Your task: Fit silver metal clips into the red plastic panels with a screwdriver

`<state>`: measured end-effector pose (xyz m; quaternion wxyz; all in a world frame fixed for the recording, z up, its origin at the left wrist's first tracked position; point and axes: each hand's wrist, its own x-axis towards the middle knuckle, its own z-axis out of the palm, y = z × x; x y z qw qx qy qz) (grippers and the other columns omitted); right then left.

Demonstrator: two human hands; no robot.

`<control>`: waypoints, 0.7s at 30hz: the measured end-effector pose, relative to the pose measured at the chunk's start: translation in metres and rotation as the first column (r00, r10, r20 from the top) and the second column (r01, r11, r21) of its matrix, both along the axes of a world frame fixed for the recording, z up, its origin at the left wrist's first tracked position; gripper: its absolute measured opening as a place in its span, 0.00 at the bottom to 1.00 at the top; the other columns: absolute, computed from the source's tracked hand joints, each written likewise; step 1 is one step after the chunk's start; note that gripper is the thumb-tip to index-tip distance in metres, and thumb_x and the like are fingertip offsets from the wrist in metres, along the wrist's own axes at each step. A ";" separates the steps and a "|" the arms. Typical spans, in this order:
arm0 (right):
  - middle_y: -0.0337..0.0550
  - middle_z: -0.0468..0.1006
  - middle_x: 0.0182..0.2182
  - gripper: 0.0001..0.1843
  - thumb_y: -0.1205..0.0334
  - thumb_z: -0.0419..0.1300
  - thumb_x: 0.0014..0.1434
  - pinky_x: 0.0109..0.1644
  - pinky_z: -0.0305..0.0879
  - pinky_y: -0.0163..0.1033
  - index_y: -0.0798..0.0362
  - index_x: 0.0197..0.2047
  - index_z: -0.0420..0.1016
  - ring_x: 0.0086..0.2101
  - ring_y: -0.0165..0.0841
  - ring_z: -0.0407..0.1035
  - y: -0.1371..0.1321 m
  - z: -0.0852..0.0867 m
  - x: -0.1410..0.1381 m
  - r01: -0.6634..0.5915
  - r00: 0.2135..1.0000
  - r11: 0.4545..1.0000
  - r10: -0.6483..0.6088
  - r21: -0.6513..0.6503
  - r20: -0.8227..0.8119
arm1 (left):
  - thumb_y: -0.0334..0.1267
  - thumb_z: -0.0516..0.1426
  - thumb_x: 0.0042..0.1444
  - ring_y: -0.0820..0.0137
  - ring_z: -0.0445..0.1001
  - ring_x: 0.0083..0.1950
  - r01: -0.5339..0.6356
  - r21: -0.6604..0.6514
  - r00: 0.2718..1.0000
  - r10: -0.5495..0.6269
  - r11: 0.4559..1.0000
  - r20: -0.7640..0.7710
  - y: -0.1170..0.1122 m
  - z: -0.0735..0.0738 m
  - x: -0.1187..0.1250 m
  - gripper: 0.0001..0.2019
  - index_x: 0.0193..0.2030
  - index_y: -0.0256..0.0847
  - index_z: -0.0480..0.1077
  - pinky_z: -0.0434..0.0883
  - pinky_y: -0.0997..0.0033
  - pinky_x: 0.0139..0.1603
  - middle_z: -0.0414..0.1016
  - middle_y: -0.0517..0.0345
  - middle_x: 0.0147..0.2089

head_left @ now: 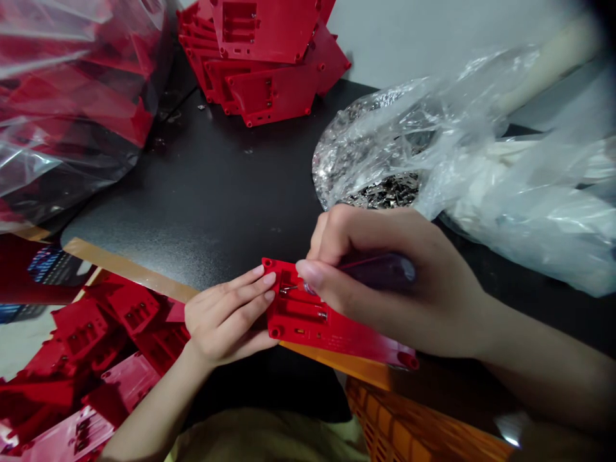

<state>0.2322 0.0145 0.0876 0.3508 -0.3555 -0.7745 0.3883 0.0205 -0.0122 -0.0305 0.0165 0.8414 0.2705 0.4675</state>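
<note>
A red moulded plastic panel [308, 317] lies across the middle of the view, with rectangular recesses and round corner bosses. My left hand [226, 317] grips its left end, fingertips on top. My right hand [385, 289] is closed around a screwdriver with a dark purple handle [380, 271]. The screwdriver's thin metal shaft [292, 289] runs left into a recess of the panel. Its tip sits among small metal parts there. My right thumb and fingers hide part of the panel's upper edge.
A stack of red panels [264, 70] stands on the black tabletop [192, 192] at the back. Clear bags hold red panels [62, 109] and small metal parts [385, 191]. More red panels [91, 359] lie at lower left, above an orange crate [399, 423] at lower right.
</note>
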 end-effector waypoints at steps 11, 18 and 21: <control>0.31 0.54 0.20 0.21 0.77 0.57 0.54 0.25 0.47 0.32 0.53 0.21 0.48 0.22 0.21 0.50 0.003 -0.008 -0.004 -0.016 0.999 0.998 0.018 0.062 -0.038 | 0.46 0.62 0.59 0.58 0.79 0.52 0.021 0.003 1.000 -0.021 1.000 0.009 -0.001 -0.002 -0.001 0.17 0.45 0.32 0.75 0.81 0.66 0.42 0.82 0.44 0.45; 0.30 0.53 0.21 0.21 0.77 0.57 0.56 0.26 0.48 0.31 0.53 0.21 0.48 0.23 0.20 0.48 0.005 -0.013 -0.005 -0.058 0.994 0.996 0.064 0.072 -0.092 | 0.44 0.61 0.59 0.59 0.79 0.53 0.019 0.014 1.000 -0.019 1.000 0.001 0.000 0.000 0.000 0.14 0.43 0.32 0.75 0.80 0.68 0.43 0.82 0.44 0.44; 0.30 0.55 0.21 0.19 0.72 0.57 0.60 0.26 0.50 0.31 0.53 0.22 0.52 0.22 0.20 0.51 0.006 -0.015 -0.004 -0.019 0.995 0.997 0.026 0.069 -0.093 | 0.44 0.61 0.59 0.58 0.79 0.52 0.019 0.022 1.000 -0.020 1.000 0.012 0.001 0.000 0.001 0.15 0.43 0.31 0.75 0.80 0.66 0.43 0.82 0.43 0.43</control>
